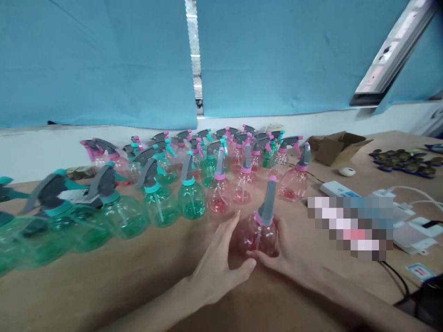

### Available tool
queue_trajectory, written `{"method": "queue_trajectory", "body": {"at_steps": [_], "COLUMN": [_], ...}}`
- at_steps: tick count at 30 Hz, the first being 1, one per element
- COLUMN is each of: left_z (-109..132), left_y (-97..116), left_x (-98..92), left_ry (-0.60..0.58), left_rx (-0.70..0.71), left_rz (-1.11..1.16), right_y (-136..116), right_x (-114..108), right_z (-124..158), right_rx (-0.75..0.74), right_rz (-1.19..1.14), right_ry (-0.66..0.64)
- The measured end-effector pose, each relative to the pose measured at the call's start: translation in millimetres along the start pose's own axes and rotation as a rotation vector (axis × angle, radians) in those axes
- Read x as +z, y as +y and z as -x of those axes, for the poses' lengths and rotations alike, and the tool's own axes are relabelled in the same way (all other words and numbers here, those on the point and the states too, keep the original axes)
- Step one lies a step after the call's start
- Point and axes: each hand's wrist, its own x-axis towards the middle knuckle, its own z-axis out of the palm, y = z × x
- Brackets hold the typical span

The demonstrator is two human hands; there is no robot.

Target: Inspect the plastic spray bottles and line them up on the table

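Centred on the near part of the tabletop (145, 286), a clear pink spray bottle (258, 237) with a pink collar and a grey trigger head stands close to upright, its nozzle tip pointing to the far side and its base partly hidden by the hands. The right hand (281, 256) has its grip clamped on the bottle's body, fingers along the right side and thumb across the near face. Just left of the bottle, the left hand (216, 260) has its grip apart, thumb and fingers spread in a wide curve; whether its thumb touches the bottle cannot be told. On the near right lie a dark object (424, 297), a small blue-and-white card (420, 272) and white adapters (418, 233) with cables, beside a pixelated patch. A row of green spray bottles (192, 203) with teal collars runs from the near left toward the middle, where two pink bottles (219, 196) carry it on to the right; another pink one (293, 184) stands apart farther right. Beyond them, more pink and green bottles crowd together. On the far right sit a white rounded object (346, 172), an open cardboard box (337, 148) and dark blue pieces with brownish round parts (404, 162). Farthest off, blue sheeting (97, 60) hangs over a white wall (235, 122), split by a shiny strip (194, 50).
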Motion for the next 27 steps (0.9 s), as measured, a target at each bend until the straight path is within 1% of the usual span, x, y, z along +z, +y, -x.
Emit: {"method": "queue_trajectory", "body": {"at_steps": [1, 3, 4, 5, 6, 7, 9, 11, 15, 19, 23, 27], "left_z": [-1, -4, -7, -9, -12, -15, -20, -25, -33, -41, -48, -55], "left_y": [-3, -9, -11, -13, -14, -15, -16, -16, -17, -20, -20, -22], "left_x": [2.8, 7.0, 8.5, 9.6, 10.6, 11.5, 13.2, 15.5, 21.3, 26.4, 28.7, 29.5], "left_ry": [-0.020, -0.040, -0.036, -0.028, -0.021, -0.015, -0.013, -0.018, -0.041, -0.075, -0.103, -0.125], "left_rx": [-0.017, -0.053, -0.069, -0.081, -0.088, -0.089, -0.075, -0.053, -0.007, 0.047, 0.078, 0.117], "left_rz": [-0.027, -0.065, -0.079, -0.094, -0.111, -0.130, -0.172, -0.216, -0.300, -0.358, -0.387, -0.414], "right_y": [4, 10, 13, 17, 21, 26, 36, 46, 56, 56, 52, 47], "right_x": [-9, -29, -38, -47, -54, -60, -68, -71, -72, -75, -82, -84], "right_z": [-2, -8, -12, -17, -23, -28, -38, -47, -62, -75, -87, -97], "right_rx": [0.020, 0.009, -0.011, -0.036, -0.042, -0.041, -0.025, -0.018, 0.028, 0.045, 0.093, 0.171], "right_rz": [-0.013, -0.001, 0.064, 0.179, 0.280, 0.340, 0.365, 0.320, 0.284, 0.405, 0.553, 0.608], "right_ry": [0.017, 0.019, 0.023, 0.021, 0.059, 0.074, 0.083, 0.088, 0.159, 0.193, 0.150, 0.125]}}
